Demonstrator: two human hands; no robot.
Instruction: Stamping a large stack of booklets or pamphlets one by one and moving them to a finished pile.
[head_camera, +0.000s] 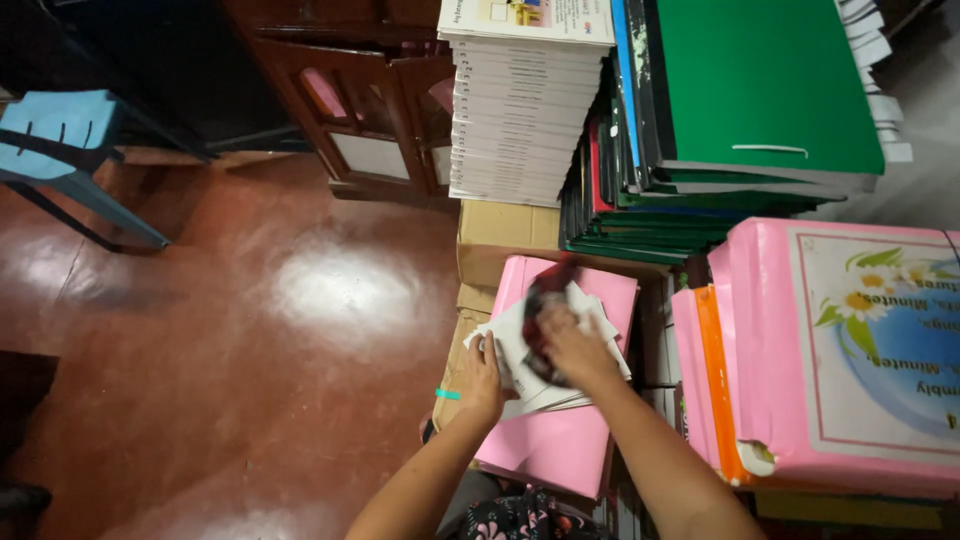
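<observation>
Head view, looking down. Left hand (483, 378) lies at the left edge of a loose sheaf of white papers (520, 345), fingers bent over that edge, pressing it down. Right hand (570, 345) sits on top of the same sheaf, closed around a dark, blurred cloth-like object (548, 300) with red in it; what it is exactly cannot be told. The papers rest on a pink folder (560, 445), which lies across brown cardboard boxes (500, 232); the sheaf covers the folder's upper middle and overhangs its left edge a little. A teal strip (447, 394) shows at the box edge just left of the left wrist. Right of the hands, a tall pile of pink binders (760, 360) with one orange one (712, 370), top cover bearing a flower picture. Behind, a stack of white books (520, 110) beside a stack of green and dark folders (740, 90). Left: glossy red-brown floor (250, 350), a blue chair (70, 140) at the top left corner, dark wooden furniture (350, 90) near the books
</observation>
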